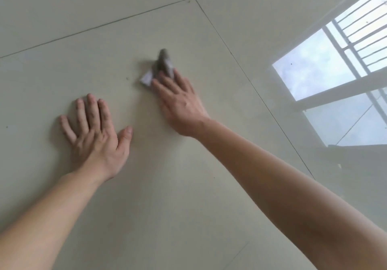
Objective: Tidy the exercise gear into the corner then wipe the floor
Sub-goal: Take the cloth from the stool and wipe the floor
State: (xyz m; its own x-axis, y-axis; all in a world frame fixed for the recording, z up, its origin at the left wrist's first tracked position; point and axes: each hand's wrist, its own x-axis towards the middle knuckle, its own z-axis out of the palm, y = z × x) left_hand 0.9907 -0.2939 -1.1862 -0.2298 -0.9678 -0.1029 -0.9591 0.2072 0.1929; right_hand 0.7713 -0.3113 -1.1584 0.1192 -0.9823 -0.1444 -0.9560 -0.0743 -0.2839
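Right hand (180, 100) presses cloth (159, 69) flat on floor (188, 186); left hand (94, 131) beside it, splayed empty.

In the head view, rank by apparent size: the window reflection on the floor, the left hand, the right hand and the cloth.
1. window reflection, clearly largest.
2. left hand and right hand: about alike; the left is nearer the camera, so not ranked.
3. cloth, smallest, partly hidden under the right hand's fingers.

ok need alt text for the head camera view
A person's right hand presses a small grey cloth flat against a glossy pale tiled floor, while the left hand rests palm-down beside it. A window reflection shines at right.
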